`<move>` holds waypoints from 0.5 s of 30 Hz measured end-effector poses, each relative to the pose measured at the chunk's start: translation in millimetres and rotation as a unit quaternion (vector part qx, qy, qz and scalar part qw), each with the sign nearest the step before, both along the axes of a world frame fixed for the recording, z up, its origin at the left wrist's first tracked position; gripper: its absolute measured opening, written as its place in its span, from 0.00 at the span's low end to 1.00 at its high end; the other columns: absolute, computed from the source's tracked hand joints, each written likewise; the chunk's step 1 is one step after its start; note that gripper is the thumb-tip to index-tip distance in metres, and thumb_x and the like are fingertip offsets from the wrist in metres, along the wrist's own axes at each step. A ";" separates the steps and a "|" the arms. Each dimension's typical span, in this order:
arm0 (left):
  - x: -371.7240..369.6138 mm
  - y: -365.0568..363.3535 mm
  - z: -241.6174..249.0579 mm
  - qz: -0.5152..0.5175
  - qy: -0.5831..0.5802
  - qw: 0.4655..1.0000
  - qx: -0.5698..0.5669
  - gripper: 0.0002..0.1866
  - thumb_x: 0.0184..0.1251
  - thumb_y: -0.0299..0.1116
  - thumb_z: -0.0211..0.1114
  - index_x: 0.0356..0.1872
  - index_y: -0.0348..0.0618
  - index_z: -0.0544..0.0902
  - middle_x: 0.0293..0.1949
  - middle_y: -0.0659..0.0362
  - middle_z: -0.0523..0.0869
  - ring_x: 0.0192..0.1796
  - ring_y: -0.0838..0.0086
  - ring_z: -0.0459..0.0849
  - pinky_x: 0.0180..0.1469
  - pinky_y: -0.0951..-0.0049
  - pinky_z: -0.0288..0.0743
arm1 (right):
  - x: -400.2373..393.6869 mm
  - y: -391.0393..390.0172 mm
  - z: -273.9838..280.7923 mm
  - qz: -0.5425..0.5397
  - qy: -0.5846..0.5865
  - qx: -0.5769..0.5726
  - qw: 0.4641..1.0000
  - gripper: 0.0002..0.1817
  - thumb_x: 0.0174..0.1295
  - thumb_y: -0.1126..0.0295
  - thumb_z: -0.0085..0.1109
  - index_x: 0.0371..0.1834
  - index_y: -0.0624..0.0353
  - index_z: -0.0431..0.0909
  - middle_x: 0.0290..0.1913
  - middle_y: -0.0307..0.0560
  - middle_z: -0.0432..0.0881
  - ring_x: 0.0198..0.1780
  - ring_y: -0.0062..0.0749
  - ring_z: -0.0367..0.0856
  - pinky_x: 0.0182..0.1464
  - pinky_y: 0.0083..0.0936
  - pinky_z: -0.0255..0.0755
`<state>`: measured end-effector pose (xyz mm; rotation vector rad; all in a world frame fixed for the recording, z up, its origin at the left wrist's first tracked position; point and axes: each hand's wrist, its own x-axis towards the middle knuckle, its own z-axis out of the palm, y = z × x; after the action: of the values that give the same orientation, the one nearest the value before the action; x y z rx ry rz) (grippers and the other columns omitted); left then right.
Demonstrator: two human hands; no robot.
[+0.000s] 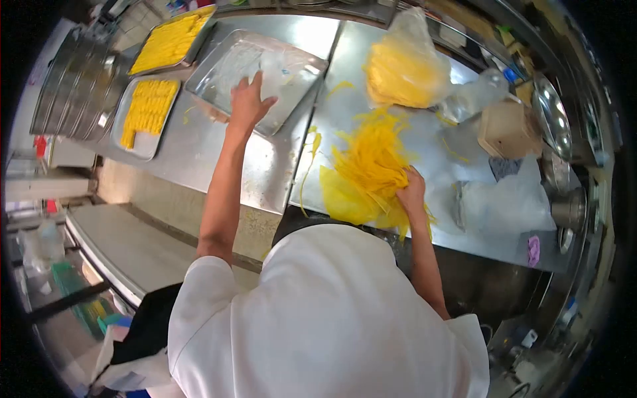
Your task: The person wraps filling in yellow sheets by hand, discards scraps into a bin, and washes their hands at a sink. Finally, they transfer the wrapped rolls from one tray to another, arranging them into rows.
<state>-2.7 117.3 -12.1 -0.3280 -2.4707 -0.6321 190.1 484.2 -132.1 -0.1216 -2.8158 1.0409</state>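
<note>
My left hand [249, 103] is over a shallow rectangular metal tray [199, 89], fingers spread and holding nothing. A few bits of residue lie on the tray's floor. On the right, my right hand [413, 190] has its fingers closed on the edge of a loose heap of yellow strands [371, 154]. Under the heap's near side lies a flat, translucent yellow sheet [338, 199], close to the table's front edge. Behind the heap stands a clear plastic bag [406, 66] filled with similar yellow stuff.
Two trays of yellow rolls, a nearer one [147, 119] and a farther one [174, 40], sit at the left beside stacked metal steamers [76, 86]. At the right are a wooden box [507, 129], a metal bowl [552, 116] and a plastic bag [504, 205]. A seam divides the metal tables.
</note>
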 end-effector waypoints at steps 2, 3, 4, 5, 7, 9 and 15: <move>-0.2 30.4 -5.8 -0.006 -0.137 0.991 -0.009 0.28 0.50 0.24 0.66 0.56 0.38 0.73 0.53 0.45 0.75 0.54 0.48 0.73 0.56 0.54 0.68 | -6.6 5.2 -11.8 -0.013 0.032 0.011 0.999 0.24 0.39 0.74 0.61 0.46 0.59 0.81 0.52 0.57 0.78 0.56 0.53 0.74 0.58 0.39 0.68; 18.0 50.3 2.0 -0.093 -0.114 0.989 0.011 0.28 0.53 0.29 0.68 0.57 0.39 0.73 0.54 0.45 0.75 0.56 0.49 0.73 0.58 0.56 0.68 | -7.4 -0.8 -11.6 -0.017 0.026 -0.006 0.999 0.25 0.38 0.74 0.61 0.47 0.60 0.80 0.53 0.57 0.78 0.56 0.53 0.73 0.59 0.39 0.68; 32.6 68.5 2.5 -0.175 -0.095 0.979 0.035 0.28 0.56 0.33 0.69 0.58 0.39 0.73 0.56 0.45 0.75 0.58 0.51 0.72 0.60 0.58 0.67 | -4.9 -6.8 -3.8 -0.028 0.026 0.007 0.999 0.26 0.37 0.74 0.62 0.47 0.59 0.81 0.53 0.58 0.77 0.56 0.53 0.73 0.58 0.39 0.68; 32.8 86.8 -16.7 -0.230 -0.247 0.934 0.121 0.28 0.57 0.35 0.69 0.60 0.43 0.73 0.57 0.47 0.75 0.60 0.51 0.72 0.61 0.59 0.66 | -8.0 -12.1 4.2 -0.033 0.030 0.022 0.999 0.26 0.36 0.75 0.63 0.46 0.59 0.81 0.54 0.58 0.77 0.56 0.53 0.73 0.58 0.39 0.68; 32.8 126.2 -37.4 -0.291 -0.290 0.906 0.102 0.28 0.59 0.43 0.67 0.60 0.45 0.74 0.59 0.49 0.73 0.63 0.53 0.69 0.63 0.58 0.63 | -16.7 -17.6 0.9 0.002 0.055 0.032 0.998 0.23 0.38 0.71 0.63 0.44 0.60 0.81 0.52 0.58 0.78 0.53 0.54 0.74 0.56 0.38 0.69; 19.6 159.8 -90.4 -0.316 -0.214 0.923 0.055 0.28 0.61 0.47 0.64 0.59 0.44 0.74 0.60 0.50 0.73 0.64 0.54 0.67 0.65 0.57 0.61 | -26.1 -22.9 1.4 0.018 0.058 0.030 0.998 0.23 0.38 0.71 0.63 0.43 0.60 0.81 0.50 0.57 0.78 0.52 0.54 0.75 0.55 0.38 0.69; 61.4 208.6 -130.5 -0.390 -0.349 0.850 0.050 0.34 0.63 0.61 0.53 0.61 0.46 0.72 0.65 0.47 0.67 0.69 0.54 0.61 0.69 0.54 0.51 | -44.5 -28.1 2.3 -0.055 0.059 -0.025 0.996 0.21 0.41 0.73 0.63 0.43 0.60 0.79 0.46 0.57 0.78 0.52 0.54 0.73 0.53 0.39 0.69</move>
<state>58.8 325.9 -142.6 -1.2987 -2.9054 -1.4090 145.6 456.0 -129.8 -0.2106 -2.6467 1.0578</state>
